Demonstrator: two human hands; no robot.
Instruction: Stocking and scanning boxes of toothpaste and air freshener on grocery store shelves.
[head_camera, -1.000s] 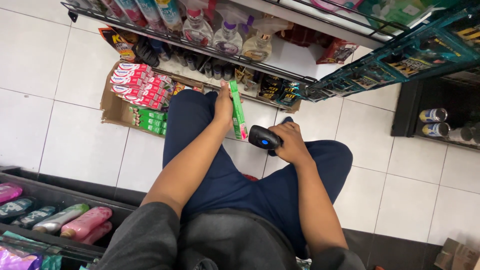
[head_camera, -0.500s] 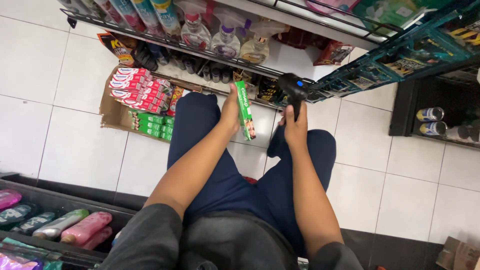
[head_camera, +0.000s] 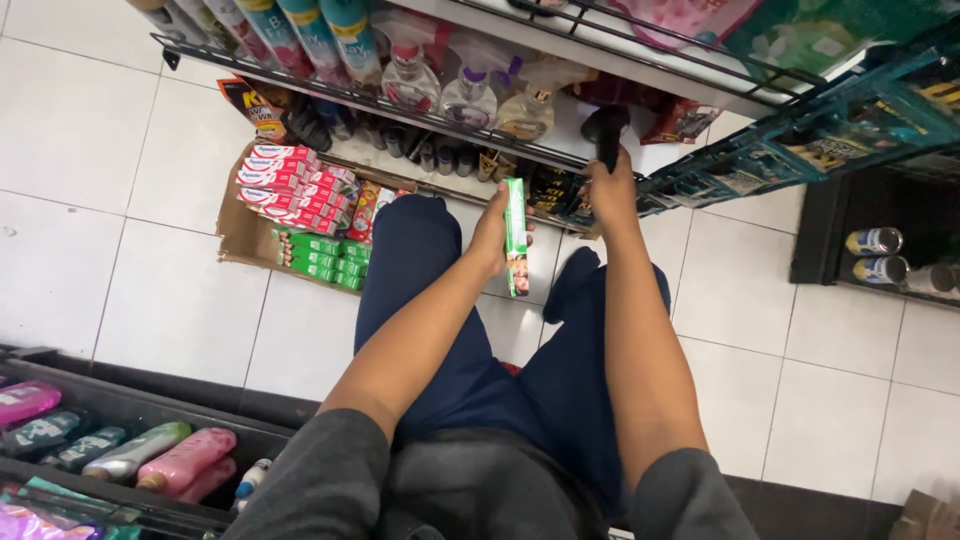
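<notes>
Right hand (head_camera: 612, 190) had lifted black scanner (head_camera: 603, 132) shelfward, fingers wrapped round handle. Left hand (head_camera: 492, 232) clasped green toothpaste box (head_camera: 516, 235), long axis upright, just left of scanner.

The left hand (head_camera: 492, 232) covers part of the green box (head_camera: 516, 237), so its back face and the fingers (head_camera: 478, 262) wrapped behind it cannot be seen. The right hand (head_camera: 612, 190) closes around the grip of the black handheld device (head_camera: 604, 128); its lower half is hidden, and its front is too dark to make out. The wire shelf (head_camera: 350, 95) runs out past the top edge, cutting off the upper halves of the bottles (head_camera: 300, 30). The cardboard tray (head_camera: 235, 215) is partly hidden behind the knee (head_camera: 415, 225). The cans (head_camera: 872, 241) at right are blurred.
</notes>
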